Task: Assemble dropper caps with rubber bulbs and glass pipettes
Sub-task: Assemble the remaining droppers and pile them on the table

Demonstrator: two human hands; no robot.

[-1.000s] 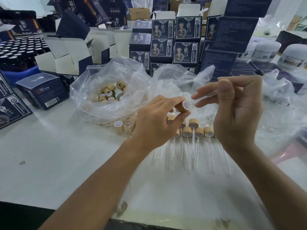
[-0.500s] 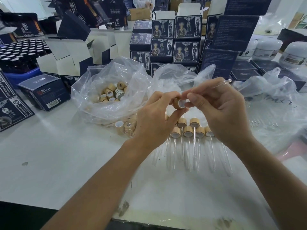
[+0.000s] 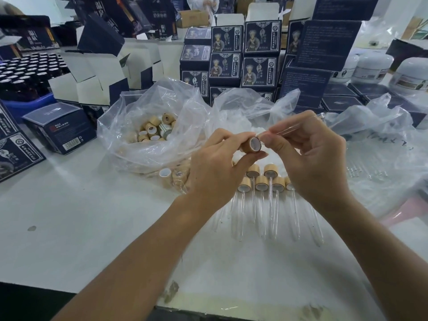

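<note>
**Pipette meets cap over a crowded bench**

A white table (image 3: 81, 228) holds stacked dark boxes (image 3: 245, 56) at the back, with white jars (image 3: 372, 66) to the far right. In front of the boxes a clear bag (image 3: 129, 126) sits open, holding loose bamboo-coloured caps (image 3: 152, 130); a second bag (image 3: 382, 144) spreads across the right side. Near the table's middle, below the hands, a row of finished droppers (image 3: 261, 198) lies with caps away from the viewer and glass tubes pointing toward the viewer.

Above that row, the left hand (image 3: 215, 172) pinches a single cap (image 3: 252, 144) between thumb and fingers, its open white underside turned toward the camera. The right hand (image 3: 310, 158) pinches a glass pipette (image 3: 298, 125) between thumb and forefinger, the tube slanting up and to the right past the knuckles. Its lower end sits at the cap's rim; whether it has entered the opening appears uncertain, as the fingertips hide the joint.
</note>
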